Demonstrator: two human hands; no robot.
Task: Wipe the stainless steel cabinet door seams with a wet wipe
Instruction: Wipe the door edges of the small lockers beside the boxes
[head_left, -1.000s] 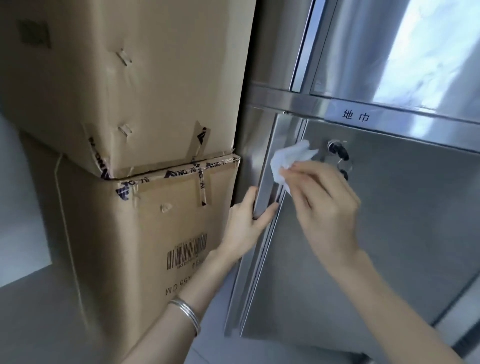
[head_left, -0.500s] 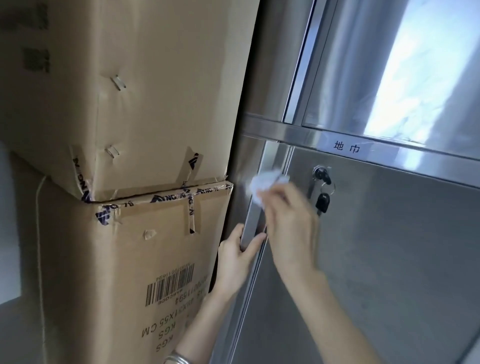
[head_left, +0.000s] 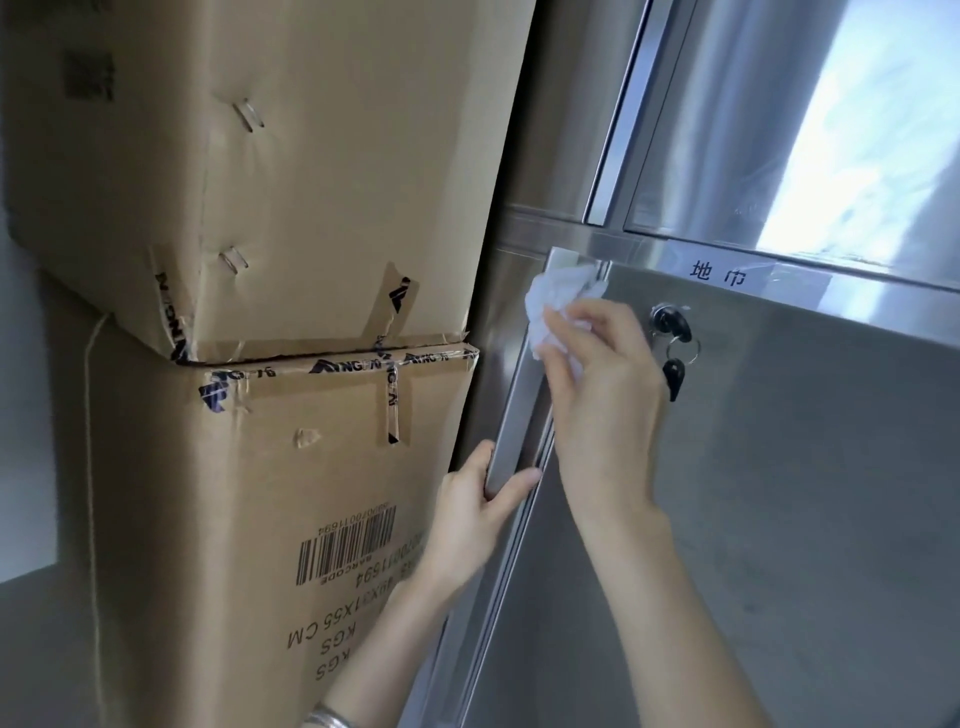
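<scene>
A stainless steel cabinet door (head_left: 779, 493) stands slightly ajar, its left edge strip (head_left: 524, 405) turned toward me. My right hand (head_left: 602, 395) pinches a crumpled white wet wipe (head_left: 556, 296) and presses it against the top of that edge seam, just under the horizontal rail. Lower down, my left hand (head_left: 472, 514) grips the door's edge, thumb on the front and fingers curled behind it.
Two stacked cardboard boxes (head_left: 291, 208) stand close against the cabinet's left side. A lock with keys (head_left: 672, 338) hangs on the door right of my right hand. Above the labelled rail (head_left: 717, 273) is a glass-fronted upper door (head_left: 831, 130).
My right hand has slid the wipe up along the door edge to its top corner. My left hand has kept its grip on the edge. The camera view has shifted.
</scene>
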